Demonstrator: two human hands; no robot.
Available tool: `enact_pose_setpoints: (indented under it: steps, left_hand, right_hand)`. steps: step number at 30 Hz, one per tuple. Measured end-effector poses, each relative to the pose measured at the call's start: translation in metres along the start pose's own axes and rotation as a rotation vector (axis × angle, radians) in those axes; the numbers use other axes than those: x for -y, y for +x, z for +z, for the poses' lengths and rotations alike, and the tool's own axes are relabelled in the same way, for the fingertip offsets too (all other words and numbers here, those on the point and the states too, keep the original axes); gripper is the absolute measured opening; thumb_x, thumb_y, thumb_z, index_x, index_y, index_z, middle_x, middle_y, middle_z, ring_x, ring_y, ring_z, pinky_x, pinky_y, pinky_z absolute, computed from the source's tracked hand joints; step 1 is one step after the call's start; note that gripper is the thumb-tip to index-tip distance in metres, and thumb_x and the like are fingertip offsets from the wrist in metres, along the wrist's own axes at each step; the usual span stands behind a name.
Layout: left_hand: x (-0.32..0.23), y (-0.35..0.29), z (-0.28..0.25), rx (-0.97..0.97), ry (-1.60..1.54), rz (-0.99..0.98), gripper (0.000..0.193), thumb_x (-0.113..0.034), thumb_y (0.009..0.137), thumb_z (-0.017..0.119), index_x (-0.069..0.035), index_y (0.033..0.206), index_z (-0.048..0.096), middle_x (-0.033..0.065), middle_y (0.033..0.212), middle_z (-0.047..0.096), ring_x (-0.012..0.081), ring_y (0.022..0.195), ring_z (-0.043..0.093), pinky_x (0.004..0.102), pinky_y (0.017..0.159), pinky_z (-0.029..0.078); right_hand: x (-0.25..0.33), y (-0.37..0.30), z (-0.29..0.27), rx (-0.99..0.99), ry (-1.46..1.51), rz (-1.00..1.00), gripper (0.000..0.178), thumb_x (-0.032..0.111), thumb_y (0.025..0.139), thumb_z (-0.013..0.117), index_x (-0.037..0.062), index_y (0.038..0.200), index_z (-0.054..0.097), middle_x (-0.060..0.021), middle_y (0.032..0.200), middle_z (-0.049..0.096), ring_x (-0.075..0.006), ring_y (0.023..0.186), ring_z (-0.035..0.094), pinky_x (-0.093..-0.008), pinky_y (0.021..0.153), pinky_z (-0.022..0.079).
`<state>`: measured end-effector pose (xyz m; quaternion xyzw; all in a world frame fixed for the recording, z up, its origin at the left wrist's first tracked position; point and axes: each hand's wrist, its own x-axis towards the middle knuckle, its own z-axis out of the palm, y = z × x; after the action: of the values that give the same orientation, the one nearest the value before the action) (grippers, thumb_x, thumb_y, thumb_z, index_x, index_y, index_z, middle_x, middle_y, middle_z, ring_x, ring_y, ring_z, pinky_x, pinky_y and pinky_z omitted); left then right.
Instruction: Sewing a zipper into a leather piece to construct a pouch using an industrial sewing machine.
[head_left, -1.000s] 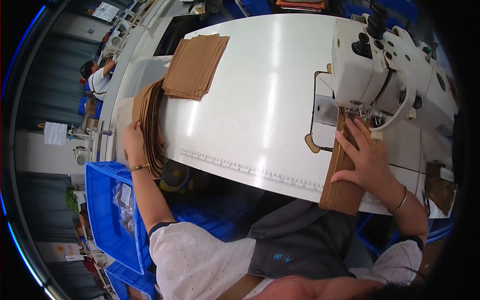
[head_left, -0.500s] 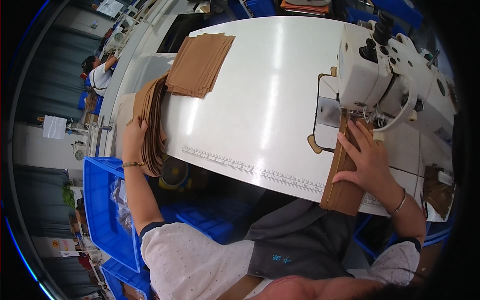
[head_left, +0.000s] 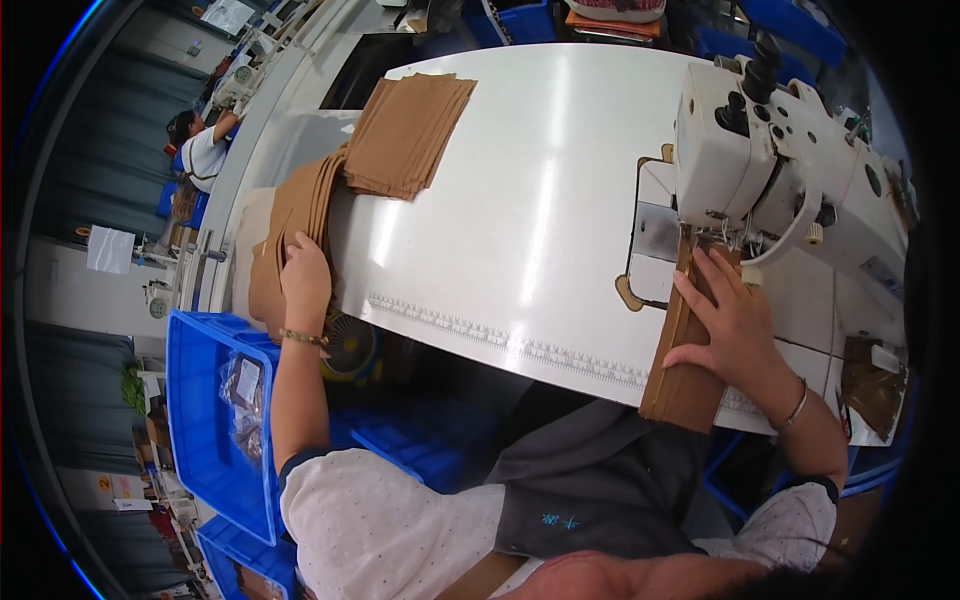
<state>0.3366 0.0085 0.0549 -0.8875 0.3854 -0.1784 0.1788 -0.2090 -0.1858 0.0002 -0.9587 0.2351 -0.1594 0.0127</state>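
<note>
My left hand (head_left: 306,275) is at the near part of a hanging stack of brown fabric pieces (head_left: 290,205), draped over the table's left edge. Its fingers are bent against the cloth and close on the layers near the stack's right side; the thumb is partly hidden. My right hand (head_left: 728,325) lies flat, fingers spread, on a folded brown fabric piece (head_left: 684,385) with a lighter line along its left side. The far end of that piece sits under the needle area of a white sewing machine (head_left: 735,150); the needle itself is hard to make out.
A flat pile of brown fabric pieces (head_left: 410,135) lies on the white table (head_left: 540,220), at the far left. A ruler strip (head_left: 500,340) runs along the near edge. A blue bin (head_left: 215,420) with plastic-wrapped items stands at left. Another person (head_left: 203,150) sits farther off.
My left hand has shifted right and turned over the stack; the fanned layers there now hang folded over more flatly. My right hand and its fabric piece stay in place.
</note>
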Motion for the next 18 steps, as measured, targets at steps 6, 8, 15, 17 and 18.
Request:
enact_pose_setpoints:
  steps: [6, 8, 15, 17, 18]
  left_hand:
    - [-0.020, -0.030, 0.005, -0.007, 0.028, -0.029, 0.054, -0.005, 0.098, 0.051, 0.012, 0.148, 0.040, 0.0336, 0.127, 0.063, 0.0379, 0.093, 0.075, 0.0402, 0.079, 0.063]
    - [-0.020, -0.032, 0.000, -0.036, 0.004, -0.020, 0.053, -0.009, 0.100, 0.051, 0.010, 0.148, 0.041, 0.0319, 0.128, 0.064, 0.0386, 0.095, 0.075, 0.0424, 0.079, 0.063]
    - [0.009, -0.018, -0.013, -0.034, -0.173, -0.161, 0.043, -0.032, 0.106, 0.050, -0.010, 0.141, 0.060, 0.0160, 0.127, 0.069, 0.0398, 0.101, 0.071, 0.0524, 0.086, 0.057]
    - [0.018, -0.015, -0.011, -0.060, -0.205, -0.167, 0.042, -0.033, 0.105, 0.052, -0.011, 0.139, 0.063, 0.0152, 0.126, 0.069, 0.0390, 0.103, 0.071, 0.0515, 0.088, 0.057]
    - [0.021, -0.013, -0.009, -0.070, -0.233, -0.180, 0.040, -0.034, 0.104, 0.053, -0.012, 0.136, 0.065, 0.0145, 0.124, 0.070, 0.0382, 0.105, 0.070, 0.0506, 0.089, 0.056]
  right_hand:
    - [0.000, -0.002, 0.001, 0.039, 0.048, 0.026, 0.102, 0.071, 0.062, 0.079, 0.0117, 0.144, 0.060, -0.0219, 0.155, 0.047, -0.0413, 0.141, 0.048, -0.0474, 0.095, 0.049]
    - [-0.001, -0.003, 0.002, 0.044, 0.039, 0.018, 0.102, 0.070, 0.062, 0.079, 0.0118, 0.144, 0.060, -0.0218, 0.154, 0.047, -0.0415, 0.141, 0.048, -0.0476, 0.095, 0.049]
    - [0.001, -0.001, -0.001, 0.002, -0.007, 0.002, 0.099, 0.075, 0.063, 0.075, 0.0075, 0.135, 0.067, -0.0235, 0.149, 0.053, -0.0407, 0.134, 0.055, -0.0437, 0.096, 0.050]
    - [0.001, 0.000, -0.001, -0.011, -0.014, -0.011, 0.099, 0.074, 0.063, 0.075, 0.0072, 0.135, 0.067, -0.0236, 0.149, 0.053, -0.0403, 0.133, 0.056, -0.0434, 0.095, 0.050]
    - [0.001, 0.000, -0.002, -0.026, -0.019, -0.023, 0.098, 0.074, 0.063, 0.075, 0.0068, 0.134, 0.067, -0.0237, 0.149, 0.053, -0.0400, 0.131, 0.057, -0.0432, 0.094, 0.050]
